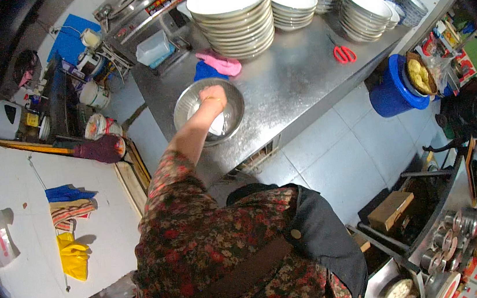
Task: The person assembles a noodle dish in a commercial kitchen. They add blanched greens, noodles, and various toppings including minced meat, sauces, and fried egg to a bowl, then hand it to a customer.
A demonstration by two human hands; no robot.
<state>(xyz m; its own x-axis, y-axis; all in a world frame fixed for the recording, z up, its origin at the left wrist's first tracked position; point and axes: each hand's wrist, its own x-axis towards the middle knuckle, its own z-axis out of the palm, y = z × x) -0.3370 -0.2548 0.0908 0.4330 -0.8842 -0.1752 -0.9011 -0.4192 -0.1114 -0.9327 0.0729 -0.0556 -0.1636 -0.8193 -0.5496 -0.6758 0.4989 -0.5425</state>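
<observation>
My left hand (213, 97) is inside a round metal bowl (239, 120), its fingers curled and a thin band around the wrist. Something white (217, 126), perhaps a cloth or dish, lies in the bowl under my wrist; whether my fingers hold it cannot be told. The bowl stands near the left edge of the stainless steel table (285, 100). Just behind it lie a blue cloth (209, 70) and a pink cloth or glove (225, 64). My right hand is out of view.
A tall stack of white bowls (232, 23) stands behind the cloths, with more stacks to the right. Red-handled scissors (344, 54) lie near them. A clear plastic container (153, 47) is at the back left. A blue bucket (391, 89) stands off the table's right side.
</observation>
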